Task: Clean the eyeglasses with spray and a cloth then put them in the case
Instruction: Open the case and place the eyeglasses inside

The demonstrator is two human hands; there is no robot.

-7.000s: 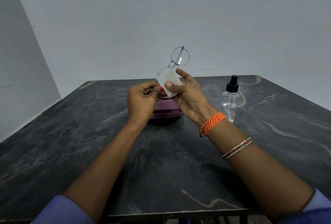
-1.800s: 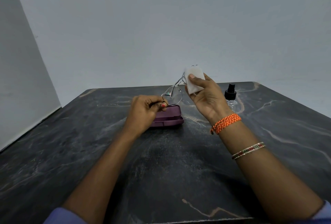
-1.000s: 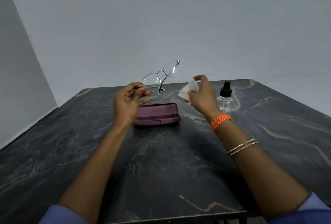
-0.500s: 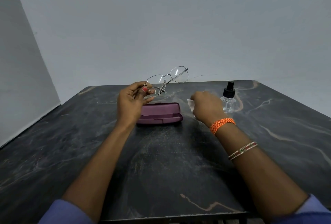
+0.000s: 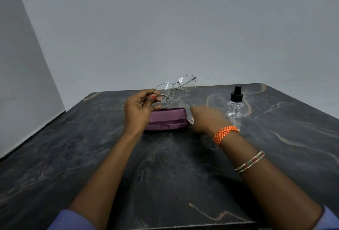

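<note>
Glasses (image 5: 175, 87) sit pinched in our left hand (image 5: 138, 112); our blurred right hand (image 5: 205, 119), grip unclear, meets the cloth (image 5: 190, 120). Next we open the shut case (image 5: 167, 118).

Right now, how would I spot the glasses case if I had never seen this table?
Start at the dark marbled table and look to its middle, toward the far side, between the left hand and the right hand. The glasses case lies flat and closed there. It is the only purple thing, unlike the clear spray bottle farther right.
</note>
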